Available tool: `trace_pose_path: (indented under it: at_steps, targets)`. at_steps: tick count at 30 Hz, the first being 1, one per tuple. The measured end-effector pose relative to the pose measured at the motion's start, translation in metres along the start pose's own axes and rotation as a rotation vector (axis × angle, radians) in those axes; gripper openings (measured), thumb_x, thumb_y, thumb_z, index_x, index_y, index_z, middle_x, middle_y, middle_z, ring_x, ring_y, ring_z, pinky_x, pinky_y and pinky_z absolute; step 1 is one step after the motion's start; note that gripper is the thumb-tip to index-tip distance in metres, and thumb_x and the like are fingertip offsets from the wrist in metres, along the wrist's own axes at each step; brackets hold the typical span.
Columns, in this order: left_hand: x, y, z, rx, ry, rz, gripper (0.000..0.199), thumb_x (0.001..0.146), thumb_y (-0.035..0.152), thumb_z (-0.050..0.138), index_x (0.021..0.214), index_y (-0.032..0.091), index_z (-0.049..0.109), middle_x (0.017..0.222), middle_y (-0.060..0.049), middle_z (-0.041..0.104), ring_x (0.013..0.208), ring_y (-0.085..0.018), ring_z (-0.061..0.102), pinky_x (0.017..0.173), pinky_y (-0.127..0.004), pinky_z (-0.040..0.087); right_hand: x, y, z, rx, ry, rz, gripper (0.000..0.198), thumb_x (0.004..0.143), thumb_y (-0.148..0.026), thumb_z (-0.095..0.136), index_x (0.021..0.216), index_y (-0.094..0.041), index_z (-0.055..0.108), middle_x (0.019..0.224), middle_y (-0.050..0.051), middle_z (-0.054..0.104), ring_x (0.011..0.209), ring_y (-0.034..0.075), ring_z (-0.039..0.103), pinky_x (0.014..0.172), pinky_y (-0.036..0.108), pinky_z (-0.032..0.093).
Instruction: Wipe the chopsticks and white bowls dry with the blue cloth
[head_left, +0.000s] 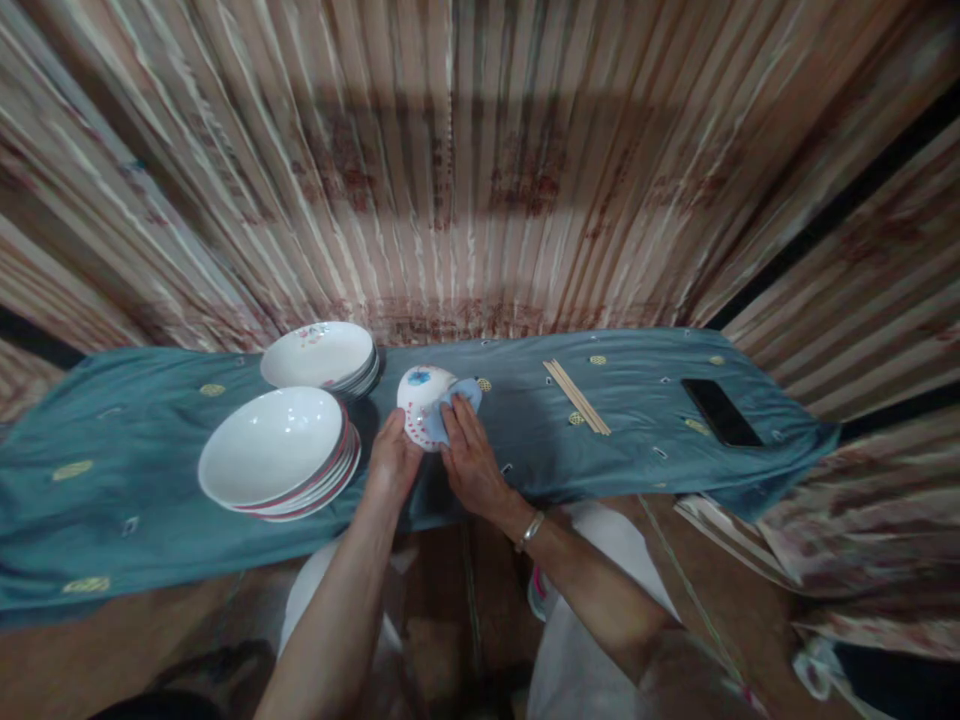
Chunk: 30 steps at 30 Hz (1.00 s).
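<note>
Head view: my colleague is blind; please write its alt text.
The left hand holds a floral white bowl while the right hand holds a blue cloth against it above a teal tablecloth. Two bowl stacks stand at left; wooden chopsticks and a black smartphone lie at right.

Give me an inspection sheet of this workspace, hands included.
Surface: teal tablecloth with yellow pineapple motifs.
Items in hand: white floral bowl, tilted; blue cloth against it.
Clutter: two stacks of bowls, front and rear, at left; wooden chopsticks and dark-screened smartphone at right.
Hands: left grips the bowl; right holds the cloth.
Cables: none identifiable.
Surroundings: pleated, patterned curtains behind the table.
</note>
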<state>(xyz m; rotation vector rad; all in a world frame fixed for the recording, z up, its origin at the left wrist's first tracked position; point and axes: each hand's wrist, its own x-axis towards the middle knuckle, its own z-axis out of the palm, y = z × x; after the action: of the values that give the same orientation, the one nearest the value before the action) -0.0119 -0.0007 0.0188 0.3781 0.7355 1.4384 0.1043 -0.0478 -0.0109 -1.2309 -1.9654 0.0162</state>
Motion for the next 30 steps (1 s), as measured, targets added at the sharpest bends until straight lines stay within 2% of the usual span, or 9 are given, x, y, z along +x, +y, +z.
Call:
trace_pose_path:
  at_steps: [4,11,13,19,26,30]
  targets:
    - [-0.005,0.001,0.003,0.024,-0.026,0.009,0.010,0.079,0.019,0.065,0.084,0.011,0.067,0.081,-0.009,0.074,0.084,-0.021,0.070,0.090,-0.037,0.052,0.003,0.002,-0.001,-0.040,-0.016,-0.036,0.060,0.094,-0.015,0.033,0.151,-0.008,0.014,0.155,0.019,0.023,0.147,0.026,0.008,0.116,0.053,0.027]
    - [-0.013,0.003,0.005,0.062,-0.083,0.015,0.012,0.069,0.021,0.074,0.072,0.014,0.064,0.066,-0.001,0.068,0.064,-0.013,0.065,0.077,-0.028,0.052,0.011,0.003,-0.003,-0.089,-0.018,-0.087,0.055,0.095,-0.015,0.035,0.148,-0.006,0.025,0.151,0.019,0.032,0.147,0.026,0.010,0.116,0.051,0.028]
    - [-0.015,0.004,0.005,0.092,-0.105,-0.002,0.015,0.067,0.022,0.075,0.071,0.015,0.063,0.064,0.001,0.067,0.063,-0.013,0.064,0.073,-0.026,0.051,0.013,0.003,-0.004,-0.098,-0.019,-0.091,0.053,0.095,-0.017,0.036,0.146,-0.005,0.028,0.151,0.019,0.034,0.146,0.025,0.012,0.116,0.050,0.028]
    - [-0.018,0.003,0.005,0.159,-0.165,-0.013,0.024,0.063,0.030,0.079,0.073,0.016,0.062,0.065,0.002,0.065,0.070,-0.014,0.064,0.070,-0.025,0.049,0.020,0.005,-0.008,-0.118,-0.043,-0.052,0.054,0.095,-0.023,0.038,0.146,-0.007,0.030,0.151,0.017,0.034,0.145,0.025,0.018,0.117,0.049,0.024]
    - [-0.022,-0.004,0.007,0.253,-0.198,0.018,0.032,0.058,0.039,0.081,0.075,0.016,0.066,0.067,0.001,0.067,0.063,-0.013,0.061,0.062,-0.023,0.045,0.032,0.009,-0.023,-0.058,-0.021,-0.015,0.053,0.097,-0.029,0.032,0.143,-0.004,0.034,0.148,0.020,0.037,0.143,0.025,0.025,0.117,0.049,0.025]
    - [-0.022,-0.008,0.006,0.296,-0.184,0.021,0.033,0.055,0.041,0.082,0.073,0.017,0.068,0.063,0.001,0.068,0.055,-0.011,0.057,0.058,-0.023,0.044,0.037,0.014,-0.027,-0.007,0.003,0.004,0.052,0.098,-0.031,0.031,0.144,-0.008,0.034,0.146,0.019,0.041,0.141,0.024,0.029,0.116,0.049,0.027]
